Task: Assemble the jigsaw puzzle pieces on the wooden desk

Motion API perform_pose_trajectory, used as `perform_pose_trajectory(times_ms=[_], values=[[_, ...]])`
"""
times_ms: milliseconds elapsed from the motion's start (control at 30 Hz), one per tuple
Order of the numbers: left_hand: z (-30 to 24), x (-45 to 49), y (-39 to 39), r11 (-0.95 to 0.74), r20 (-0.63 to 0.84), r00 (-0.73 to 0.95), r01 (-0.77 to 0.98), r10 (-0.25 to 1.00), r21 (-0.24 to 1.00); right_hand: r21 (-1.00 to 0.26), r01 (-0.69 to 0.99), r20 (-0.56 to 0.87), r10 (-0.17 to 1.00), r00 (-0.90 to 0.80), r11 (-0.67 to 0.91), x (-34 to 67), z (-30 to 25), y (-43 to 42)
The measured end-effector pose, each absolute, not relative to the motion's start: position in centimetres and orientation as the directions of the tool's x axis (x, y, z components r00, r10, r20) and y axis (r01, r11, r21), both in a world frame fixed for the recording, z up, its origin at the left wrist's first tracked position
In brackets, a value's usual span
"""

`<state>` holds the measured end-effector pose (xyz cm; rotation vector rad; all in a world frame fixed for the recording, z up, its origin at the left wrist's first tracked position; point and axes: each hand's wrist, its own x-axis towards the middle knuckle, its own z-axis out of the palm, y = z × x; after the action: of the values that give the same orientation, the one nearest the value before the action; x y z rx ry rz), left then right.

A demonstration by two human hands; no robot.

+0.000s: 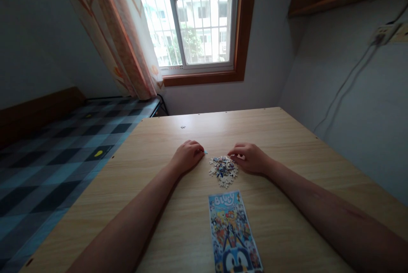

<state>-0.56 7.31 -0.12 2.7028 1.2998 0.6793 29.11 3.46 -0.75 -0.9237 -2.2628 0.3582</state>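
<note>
We had a loose pile of jigsaw pieces (224, 170) on the wooden tabletop (287, 137), some printed side up and others showing pale backs, many overlapping. Our left hand (190, 153), just left of the pile, pinched a small blue jigsaw piece (205, 152) at its fingertips. Our right hand (245, 155) was curled with its fingertips at the pile's upper right edge; whether it grasped a piece there we could not tell.

We judged each piece to be light, stiff cardboard, thin enough to be awkward to lift flat and liable to bend or fray at its knobs. The best hold seemed a light pinch across opposite edges, clear of the narrow tabs; the smooth wood would probably let a piece slide before it lifted.

One lone jigsaw piece (182, 127) lay well apart, beyond our left hand and near the far edge. Below the pile, just short of touching it, lay a Bluey picture card (234, 235), its bottom cut off by the view, which limited movement towards us. Bare wood gave us more room to either side. Past the left edge was the checked bed (79, 133); past the right edge stood the wall (360, 116).
</note>
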Motion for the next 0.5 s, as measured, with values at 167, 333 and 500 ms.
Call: perform_pose_trajectory(times_ms=[167, 333, 500], values=[[-0.1, -0.7, 7.4, -0.651, 0.365, 0.552, 0.715, 0.75, 0.257, -0.309, 0.488, 0.468, 0.577, -0.669, 0.816, 28.7, 0.9, 1.8], [-0.3, -0.8, 7.5, -0.653, 0.362, 0.555, 0.711, 0.749, 0.261, -0.243, 0.437, 0.413, 0.5, -0.761, 0.866, 27.9, 2.1, 0.5], [-0.3, -0.8, 7.5, -0.655, 0.364, 0.555, 0.705, 0.748, 0.27, -0.222, 0.386, 0.389, 0.444, -0.807, 0.896, 27.0, 2.2, -0.1]])
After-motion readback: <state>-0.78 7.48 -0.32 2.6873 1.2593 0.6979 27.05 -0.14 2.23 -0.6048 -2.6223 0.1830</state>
